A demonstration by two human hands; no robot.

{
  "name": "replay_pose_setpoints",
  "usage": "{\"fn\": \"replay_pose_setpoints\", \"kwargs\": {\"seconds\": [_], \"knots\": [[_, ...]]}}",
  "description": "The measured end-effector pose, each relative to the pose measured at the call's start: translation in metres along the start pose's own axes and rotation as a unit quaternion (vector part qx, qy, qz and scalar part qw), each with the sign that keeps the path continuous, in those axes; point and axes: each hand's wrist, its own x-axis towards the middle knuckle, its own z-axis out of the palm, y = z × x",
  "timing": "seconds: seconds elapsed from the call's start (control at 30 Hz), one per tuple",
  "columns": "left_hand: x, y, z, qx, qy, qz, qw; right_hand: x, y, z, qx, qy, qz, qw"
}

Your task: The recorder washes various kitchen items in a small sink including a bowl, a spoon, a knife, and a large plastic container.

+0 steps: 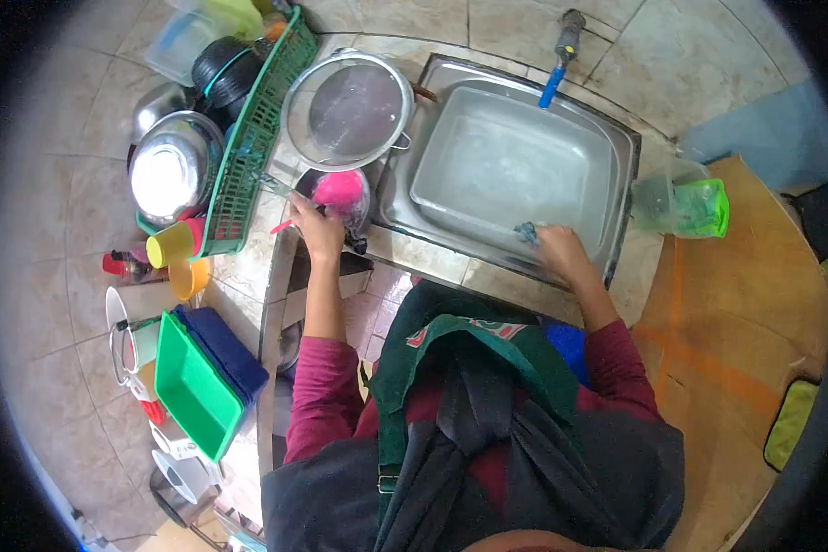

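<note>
My left hand point(319, 230) is closed on a slim metal utensil point(274, 185), whose blurred far end points at the green basket. A short red handle point(281, 226) shows beside that hand; what it belongs to is hidden. Just beyond my fingers, a metal bowl point(363, 190) holds something bright pink point(338, 190) and a dark cloth-like piece point(355, 241). My right hand point(559, 252) grips a grey-blue scrubber point(526, 233) over the near rim of a large rectangular basin point(448, 152). Cloudy water appears to fill this basin, which sits in the steel sink point(393, 196).
A mesh strainer point(355, 110) rests left of the sink, below the wall tap point(559, 72). The green plastic basket point(248, 152) holds metal bowls point(172, 165) and cups point(165, 247). Further left are a green tray point(196, 390) and containers. A clear tub point(669, 196) stands right, beside cardboard point(724, 297).
</note>
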Motion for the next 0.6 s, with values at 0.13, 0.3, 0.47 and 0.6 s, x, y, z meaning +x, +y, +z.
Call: {"fn": "replay_pose_setpoints", "kwargs": {"seconds": [0.13,0.3,0.47,0.6], "knots": [[-0.009,0.001,0.004,0.107,-0.018,0.047,0.993,0.0,-0.01,-0.055,0.072,0.016,0.0,0.997],[-0.016,0.016,-0.007,0.124,-0.066,0.007,0.99,0.011,-0.009,-0.118,0.128,0.008,-0.005,0.992],[-0.026,0.058,-0.027,0.219,-0.018,0.063,0.974,0.039,0.009,-0.158,0.21,-0.034,0.095,0.972],[-0.024,0.135,-0.032,0.064,-0.046,0.319,0.944,0.054,0.041,-0.156,0.177,-0.036,0.115,0.977]]}}
